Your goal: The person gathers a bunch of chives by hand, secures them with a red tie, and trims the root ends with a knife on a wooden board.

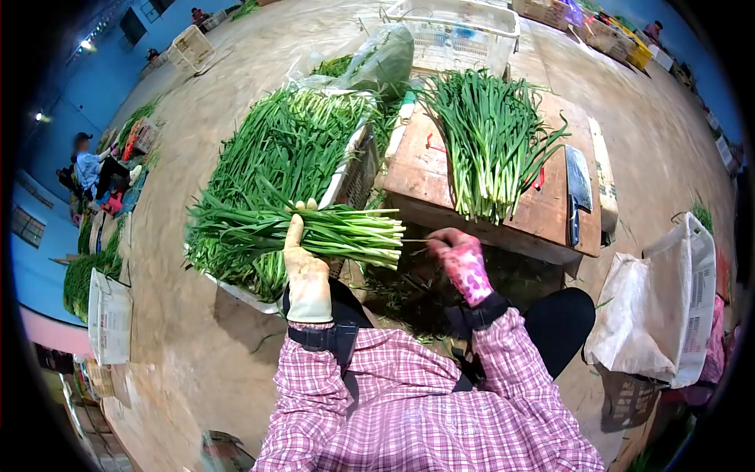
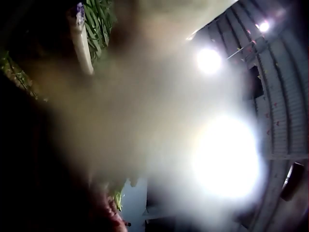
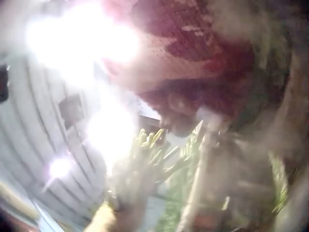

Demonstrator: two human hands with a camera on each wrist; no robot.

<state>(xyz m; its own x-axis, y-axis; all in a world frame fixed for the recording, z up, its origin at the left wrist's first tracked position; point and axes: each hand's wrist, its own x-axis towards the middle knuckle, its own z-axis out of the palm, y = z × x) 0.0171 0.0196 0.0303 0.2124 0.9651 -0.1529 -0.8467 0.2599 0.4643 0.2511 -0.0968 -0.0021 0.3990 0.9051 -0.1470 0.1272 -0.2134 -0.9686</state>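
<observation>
My left hand (image 1: pixel 307 279), in a soiled cream glove, grips a bunch of Chinese chives (image 1: pixel 358 232). The bunch lies sideways, leaves to the left and pale stem ends to the right, over a heaped crate of chives (image 1: pixel 291 149). Just right of the stem ends, my right hand (image 1: pixel 462 263), in a pink patterned glove, pinches a thin brown strand (image 1: pixel 414 241) between curled fingers. The same glove (image 3: pixel 193 53) fills the top of the right wrist view, above blurred stem ends (image 3: pixel 152 137). Glare and blur cover most of the left wrist view.
A wooden board (image 1: pixel 421 169) ahead bears a chive pile (image 1: pixel 491 149) and a cleaver (image 1: pixel 578 189). Behind stands a white crate (image 1: pixel 464 39). A lined crate (image 1: pixel 676 307) is at the right, another crate (image 1: pixel 110 315) at the left. A seated person (image 1: pixel 94 169) is far left.
</observation>
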